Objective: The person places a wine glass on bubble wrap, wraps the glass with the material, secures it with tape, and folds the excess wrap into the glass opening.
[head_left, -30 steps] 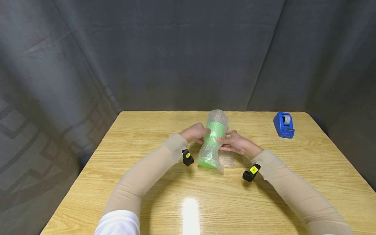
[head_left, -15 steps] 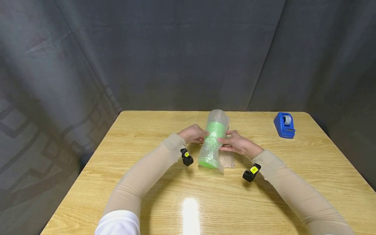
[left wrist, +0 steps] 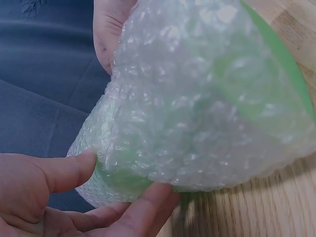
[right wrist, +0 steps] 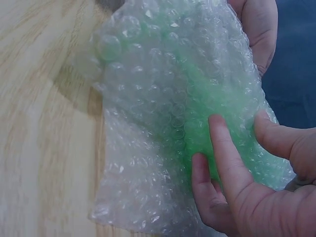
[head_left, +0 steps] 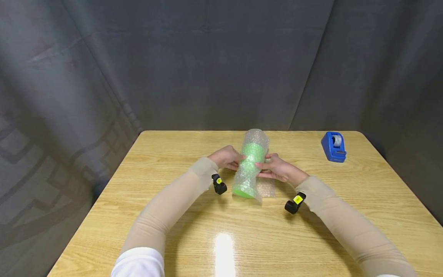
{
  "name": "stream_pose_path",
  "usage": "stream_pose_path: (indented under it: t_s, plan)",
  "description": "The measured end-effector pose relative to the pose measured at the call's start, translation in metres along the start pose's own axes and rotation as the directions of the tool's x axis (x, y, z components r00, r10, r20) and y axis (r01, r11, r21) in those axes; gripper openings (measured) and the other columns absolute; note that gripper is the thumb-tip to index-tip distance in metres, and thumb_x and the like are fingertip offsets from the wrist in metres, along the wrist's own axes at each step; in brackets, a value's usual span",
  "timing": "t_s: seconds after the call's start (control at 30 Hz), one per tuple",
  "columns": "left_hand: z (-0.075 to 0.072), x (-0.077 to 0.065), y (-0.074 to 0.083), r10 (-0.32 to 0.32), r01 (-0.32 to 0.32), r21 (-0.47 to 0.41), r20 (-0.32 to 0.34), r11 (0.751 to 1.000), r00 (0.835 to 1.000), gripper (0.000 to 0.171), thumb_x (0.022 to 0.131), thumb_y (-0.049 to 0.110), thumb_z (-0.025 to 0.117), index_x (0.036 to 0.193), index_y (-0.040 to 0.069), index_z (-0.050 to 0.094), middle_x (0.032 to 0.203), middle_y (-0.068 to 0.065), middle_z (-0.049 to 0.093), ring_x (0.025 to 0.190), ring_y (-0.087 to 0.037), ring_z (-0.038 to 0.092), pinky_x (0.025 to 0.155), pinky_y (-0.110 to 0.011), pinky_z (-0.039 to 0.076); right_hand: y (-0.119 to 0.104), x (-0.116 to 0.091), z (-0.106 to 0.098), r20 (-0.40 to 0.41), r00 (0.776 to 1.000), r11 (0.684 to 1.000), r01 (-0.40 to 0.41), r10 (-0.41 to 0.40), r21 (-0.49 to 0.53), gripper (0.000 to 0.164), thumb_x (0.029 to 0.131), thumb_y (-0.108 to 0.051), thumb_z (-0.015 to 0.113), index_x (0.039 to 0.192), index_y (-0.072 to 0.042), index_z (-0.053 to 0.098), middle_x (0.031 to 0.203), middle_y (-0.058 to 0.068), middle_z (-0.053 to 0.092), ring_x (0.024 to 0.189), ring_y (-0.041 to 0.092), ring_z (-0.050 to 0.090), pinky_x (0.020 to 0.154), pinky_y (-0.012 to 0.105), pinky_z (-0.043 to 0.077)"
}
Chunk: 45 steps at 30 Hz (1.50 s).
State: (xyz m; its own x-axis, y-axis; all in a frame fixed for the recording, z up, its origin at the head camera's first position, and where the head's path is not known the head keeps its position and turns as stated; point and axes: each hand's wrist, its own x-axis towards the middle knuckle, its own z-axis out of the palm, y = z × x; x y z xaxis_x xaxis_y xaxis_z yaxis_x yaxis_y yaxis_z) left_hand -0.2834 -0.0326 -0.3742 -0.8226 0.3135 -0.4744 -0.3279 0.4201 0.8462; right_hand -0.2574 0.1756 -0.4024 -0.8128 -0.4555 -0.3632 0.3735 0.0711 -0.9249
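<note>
Soft outside, probably stiff inside: hold it at the middle

From my end of the link I see the green piece (head_left: 243, 192) lying on its side inside the wrap (head_left: 255, 135), on the surface (head_left: 187, 148), its length running away from me. Both hands grip the wrapped middle from opposite sides: the left hand (head_left: 228, 157) with its thumb against the bubbles and fingers low, the right hand (head_left: 277, 168) with thumb and fingertips on its own flank. Flat wrap spreads out below the right hand.

I'd expect little weight here. The wrap should give and spring back, and its slick film may slide over what it covers; the green piece keeps a round end, so I judge it stiffer, though I cannot tell its material or whether it would break. I'd hold about where the hands are, with green under the fingers, and squeeze lightly to spare the bubbles. The far end looks like wrap alone and would likely crumple, making a poor handle.
</note>
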Motion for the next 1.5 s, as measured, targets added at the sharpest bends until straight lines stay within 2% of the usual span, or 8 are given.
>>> stream_pose_path:
  t_s: [0.17, 0.4, 0.63, 0.73, 0.83, 1.0, 1.27, 1.5]
  plan:
    - [0.000, -0.002, 0.002, 0.016, -0.015, 0.030, -0.004, 0.999, 1.000, 0.030, 0.097, 0.013, 0.058, 0.116, -0.011, 0.057, 0.098, -0.013, 0.062, 0.089, -0.023, 0.064, 0.086, -0.034, 0.057, 0.002, 0.003, 0.001, 0.008, 1.000, 1.000, 0.019, -0.019, 0.020, 0.056, 0.100, -0.008, 0.049, 0.141, 0.010, 0.017, 0.108, 0.010, 0.057, 0.088, 0.015, 0.068, 0.089, 0.028, 0.055]
    - [0.002, -0.008, 0.006, 0.060, -0.053, 0.118, -0.051, 0.992, 0.997, 0.028, 0.096, 0.015, 0.061, 0.109, -0.010, 0.059, 0.099, -0.013, 0.061, 0.091, -0.027, 0.066, 0.084, -0.033, 0.058, 0.006, 0.006, 0.002, 0.026, 0.999, 0.999, 0.021, -0.022, 0.024, 0.058, 0.101, -0.008, 0.047, 0.144, 0.010, 0.013, 0.116, 0.012, 0.054, 0.092, 0.013, 0.067, 0.091, 0.029, 0.054]
    - [0.008, -0.013, 0.007, 0.121, -0.084, 0.270, -0.122, 0.959, 0.985, 0.028, 0.095, 0.020, 0.063, 0.104, -0.007, 0.060, 0.101, -0.014, 0.062, 0.089, -0.027, 0.067, 0.085, -0.038, 0.057, 0.005, 0.004, 0.000, 0.040, 0.999, 1.000, 0.012, -0.013, 0.005, 0.060, 0.101, -0.009, 0.046, 0.145, 0.009, 0.009, 0.123, 0.017, 0.050, 0.094, 0.013, 0.066, 0.095, 0.030, 0.052]
    - [0.012, -0.014, 0.008, 0.153, -0.094, 0.347, -0.147, 0.933, 0.977, 0.027, 0.095, 0.022, 0.063, 0.100, -0.005, 0.061, 0.093, -0.012, 0.063, 0.082, -0.024, 0.067, 0.083, -0.037, 0.058, 0.006, 0.003, -0.003, 0.032, 0.999, 0.999, -0.002, 0.004, -0.040, 0.062, 0.101, -0.011, 0.048, 0.144, 0.009, 0.008, 0.114, 0.013, 0.053, 0.089, 0.012, 0.065, 0.090, 0.028, 0.055]
    - [0.015, -0.014, 0.009, 0.170, -0.091, 0.401, -0.166, 0.911, 0.971, 0.026, 0.095, 0.023, 0.063, 0.095, -0.003, 0.061, 0.085, -0.009, 0.061, 0.081, -0.024, 0.066, 0.081, -0.037, 0.058, 0.005, 0.003, -0.006, -0.010, 1.000, 0.990, -0.013, 0.011, -0.139, 0.062, 0.101, -0.014, 0.050, 0.142, 0.009, 0.011, 0.087, 0.003, 0.054, 0.073, 0.006, 0.058, 0.073, 0.020, 0.056]
    - [0.020, -0.015, 0.011, 0.176, -0.078, 0.440, -0.187, 0.895, 0.966, 0.026, 0.095, 0.025, 0.063, 0.094, 0.000, 0.060, 0.083, -0.006, 0.059, 0.082, -0.023, 0.065, 0.075, -0.032, 0.056, 0.003, 0.001, -0.009, -0.067, 0.998, 0.965, -0.026, 0.009, -0.260, 0.063, 0.100, -0.016, 0.053, 0.142, 0.012, 0.014, 0.071, -0.004, 0.042, 0.060, 0.005, 0.038, 0.056, 0.016, 0.040]
    - [0.021, -0.015, 0.011, 0.195, -0.077, 0.498, -0.189, 0.864, 0.962, 0.027, 0.096, 0.028, 0.061, 0.094, 0.001, 0.061, 0.078, -0.004, 0.058, 0.065, -0.015, 0.055, 0.057, -0.022, 0.044, -0.002, -0.001, -0.006, -0.008, 0.999, 0.998, -0.036, 0.036, -0.054, 0.058, 0.100, -0.004, 0.049, 0.139, 0.013, 0.011, 0.086, 0.002, 0.055, 0.072, 0.006, 0.059, 0.073, 0.015, 0.054]
    - [0.021, -0.017, 0.011, 0.189, -0.077, 0.504, -0.175, 0.860, 0.966, 0.026, 0.097, 0.029, 0.060, 0.093, 0.003, 0.059, 0.076, -0.003, 0.055, 0.064, -0.013, 0.054, 0.059, -0.023, 0.046, -0.002, -0.001, -0.005, 0.022, 0.999, 0.998, -0.051, 0.050, 0.038, 0.013, 0.098, 0.000, 0.048, 0.107, 0.002, 0.039, 0.088, 0.006, 0.054, 0.078, 0.012, 0.063, 0.086, 0.022, 0.055]
